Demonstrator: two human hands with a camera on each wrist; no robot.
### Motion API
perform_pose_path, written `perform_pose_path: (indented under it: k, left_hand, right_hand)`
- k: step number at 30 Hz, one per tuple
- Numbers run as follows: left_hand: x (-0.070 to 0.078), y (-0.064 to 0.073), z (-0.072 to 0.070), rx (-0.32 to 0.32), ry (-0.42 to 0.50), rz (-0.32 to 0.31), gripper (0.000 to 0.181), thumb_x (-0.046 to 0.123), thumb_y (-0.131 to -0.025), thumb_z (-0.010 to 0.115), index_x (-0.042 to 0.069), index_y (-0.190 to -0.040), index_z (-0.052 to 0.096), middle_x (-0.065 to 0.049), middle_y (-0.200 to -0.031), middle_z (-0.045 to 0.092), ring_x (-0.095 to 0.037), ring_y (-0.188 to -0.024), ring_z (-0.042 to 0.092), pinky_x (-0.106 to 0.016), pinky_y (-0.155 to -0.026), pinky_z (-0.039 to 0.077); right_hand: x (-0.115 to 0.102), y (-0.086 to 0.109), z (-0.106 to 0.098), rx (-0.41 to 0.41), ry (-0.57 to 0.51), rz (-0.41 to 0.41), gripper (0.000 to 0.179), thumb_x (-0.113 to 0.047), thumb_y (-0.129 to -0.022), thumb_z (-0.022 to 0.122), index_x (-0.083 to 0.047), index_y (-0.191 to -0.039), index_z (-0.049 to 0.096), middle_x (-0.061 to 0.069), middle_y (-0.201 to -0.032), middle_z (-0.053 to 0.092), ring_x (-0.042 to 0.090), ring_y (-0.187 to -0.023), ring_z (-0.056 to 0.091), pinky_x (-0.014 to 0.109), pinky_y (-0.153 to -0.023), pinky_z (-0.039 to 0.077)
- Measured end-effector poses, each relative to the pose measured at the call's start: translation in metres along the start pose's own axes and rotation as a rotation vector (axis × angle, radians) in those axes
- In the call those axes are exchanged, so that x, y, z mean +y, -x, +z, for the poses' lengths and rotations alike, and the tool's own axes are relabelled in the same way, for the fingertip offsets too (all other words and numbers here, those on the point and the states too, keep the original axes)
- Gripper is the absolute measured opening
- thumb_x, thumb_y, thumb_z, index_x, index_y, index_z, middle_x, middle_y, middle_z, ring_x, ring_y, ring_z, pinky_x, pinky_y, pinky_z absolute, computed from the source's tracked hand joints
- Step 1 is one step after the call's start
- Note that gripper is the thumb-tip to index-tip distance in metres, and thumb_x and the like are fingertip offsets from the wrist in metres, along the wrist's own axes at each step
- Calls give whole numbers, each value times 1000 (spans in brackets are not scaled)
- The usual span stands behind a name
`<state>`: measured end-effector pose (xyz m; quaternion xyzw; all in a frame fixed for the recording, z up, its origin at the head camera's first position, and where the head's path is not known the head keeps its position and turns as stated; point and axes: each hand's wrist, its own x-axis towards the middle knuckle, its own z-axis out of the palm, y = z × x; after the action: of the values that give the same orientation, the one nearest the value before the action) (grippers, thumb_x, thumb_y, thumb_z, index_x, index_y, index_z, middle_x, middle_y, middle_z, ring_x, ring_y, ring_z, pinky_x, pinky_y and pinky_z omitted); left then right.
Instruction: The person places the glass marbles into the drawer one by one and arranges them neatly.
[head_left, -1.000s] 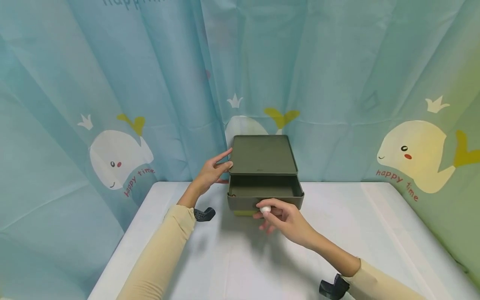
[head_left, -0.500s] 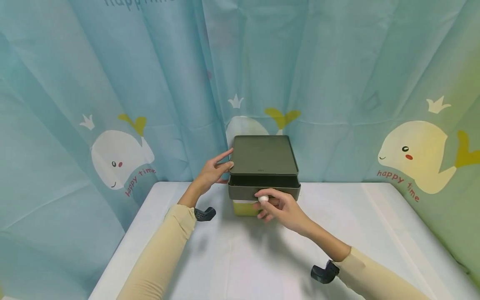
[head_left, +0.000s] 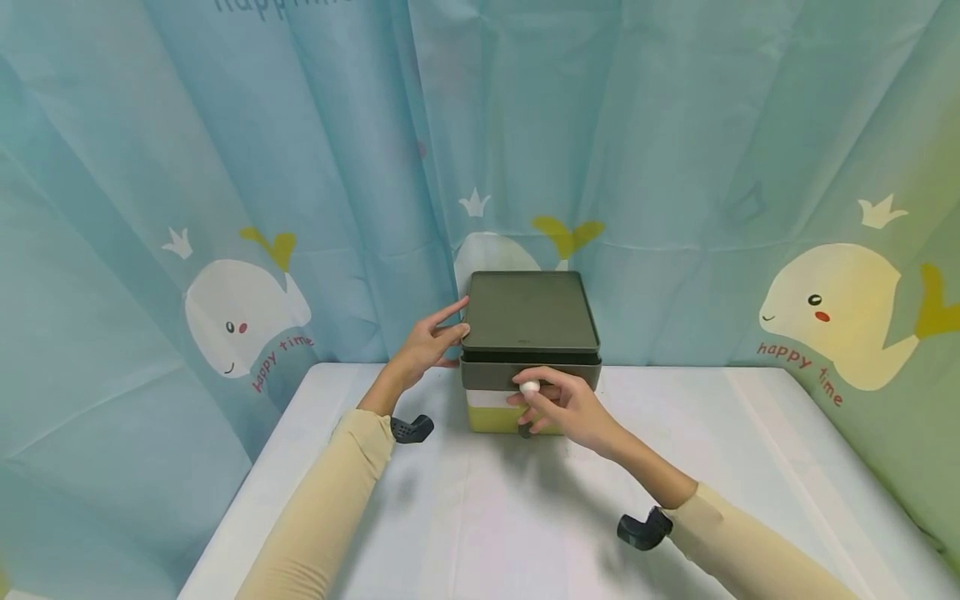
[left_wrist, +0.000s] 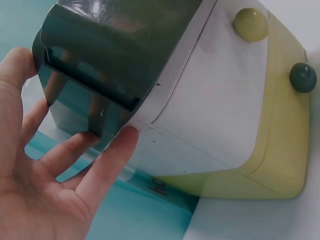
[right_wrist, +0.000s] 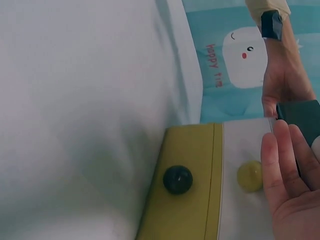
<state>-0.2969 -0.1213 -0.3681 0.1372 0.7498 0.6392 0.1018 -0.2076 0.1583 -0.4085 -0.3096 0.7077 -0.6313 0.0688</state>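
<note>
A small three-tier drawer cabinet (head_left: pixel 531 308) stands at the back of the table, dark green on top, white in the middle, yellow below. Its dark green top drawer (head_left: pixel 486 376) sticks out slightly, with a narrow dark gap under the lid. Between thumb and forefinger, my right hand (head_left: pixel 577 410) pinches that drawer's white knob (head_left: pixel 529 387); the other fingers extend below it. My left hand (head_left: pixel 422 348) rests against the cabinet's left side, fingers spread. In the left wrist view, its fingertips touch the dark green side, near a recessed slot (left_wrist: pixel 90 82).
The middle drawer bears a yellow knob (left_wrist: pixel 251 25), the bottom one a dark green knob (left_wrist: pixel 303 77); both drawers look closed. A white table (head_left: pixel 465 517) lies beneath, and a blue-green curtain (head_left: pixel 375 167) with whale prints hangs right behind the cabinet.
The top drawer has slid inward from well pulled out to nearly closed, my right hand moving away from me with its knob. My left hand has stayed at the cabinet's side.
</note>
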Motion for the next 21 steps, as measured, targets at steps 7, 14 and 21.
perform_pose_path:
  k: [7,14,21]
  left_hand:
    - [0,1,0,-5,11,11,58,30,-104,64,35,-158,43,-19,-150,52,-38,-134,51,-56,-93,56]
    - [1,1,2,7,15,-5,58,29,-103,65,36,-157,44,-18,-148,54,-36,-133,52,-54,-92,57]
    - [1,0,1,5,29,-3,58,27,-103,64,35,-158,44,-19,-148,54,-36,-130,53,-55,-91,57]
  right_hand:
    - [3,-6,-4,7,19,-6,30,-14,-108,56,-2,-134,60,28,-119,70,55,-91,67,51,-72,62]
    - [5,-12,-7,15,23,-1,30,-15,-108,55,-2,-135,60,23,-119,72,56,-91,67,61,-73,59]
    - [6,-16,-11,14,21,15,30,-15,-108,54,-3,-135,59,21,-121,72,55,-91,67,66,-75,56]
